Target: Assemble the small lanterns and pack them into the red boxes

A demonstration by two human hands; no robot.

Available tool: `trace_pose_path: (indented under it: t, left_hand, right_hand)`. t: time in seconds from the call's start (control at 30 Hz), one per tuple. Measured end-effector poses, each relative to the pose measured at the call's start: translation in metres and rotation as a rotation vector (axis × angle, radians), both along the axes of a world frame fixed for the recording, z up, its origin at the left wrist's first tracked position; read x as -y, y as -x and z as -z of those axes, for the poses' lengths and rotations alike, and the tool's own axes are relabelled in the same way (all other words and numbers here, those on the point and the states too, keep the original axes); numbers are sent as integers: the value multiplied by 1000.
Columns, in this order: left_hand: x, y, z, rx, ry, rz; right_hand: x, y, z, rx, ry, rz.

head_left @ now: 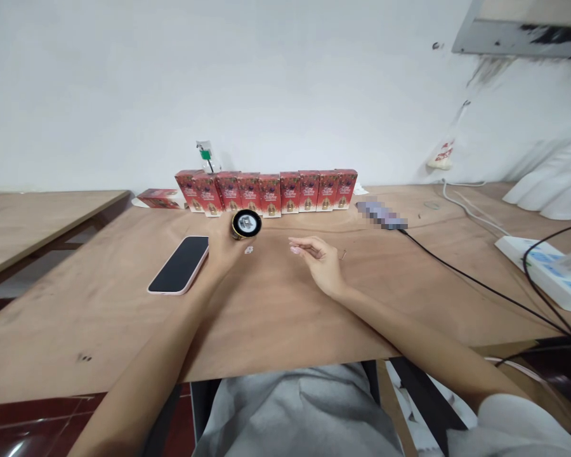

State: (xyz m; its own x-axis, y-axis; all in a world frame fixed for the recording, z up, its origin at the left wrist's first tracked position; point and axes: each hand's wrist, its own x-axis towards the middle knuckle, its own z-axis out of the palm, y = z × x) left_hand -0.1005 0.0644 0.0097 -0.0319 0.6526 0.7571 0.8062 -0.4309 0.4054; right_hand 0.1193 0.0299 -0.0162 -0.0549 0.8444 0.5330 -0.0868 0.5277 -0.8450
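My left hand is wrapped round a short round black object with a gold edge. It is tilted so that its round end faces me, and a pale disc with silvery metal parts shows in the middle. Just below it on the table lies a small whitish piece. To the right, my right hand is held over the table with thumb and forefinger drawn close in a pinch. Whether something tiny sits between those fingertips is too small to make out.
Red printed boxes stand in a row at the back; another box lies at their left. A phone rests by my left forearm. On the right are a blurred-out device, a black cable and a white-blue box.
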Motion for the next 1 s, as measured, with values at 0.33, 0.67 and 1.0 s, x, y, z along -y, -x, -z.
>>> trace_pose_path:
  t: [0.33,0.67,1.0]
  left_hand:
    - [-11,3,14,229,120,74]
    - [7,-24,15,222,235,306]
    - [29,-54,14,35,222,468]
  right_hand:
    - [-1,1,1,31,64,-23]
    - [0,0,4,77,-1,-23]
    - [8,-5,-14,181,-241,250]
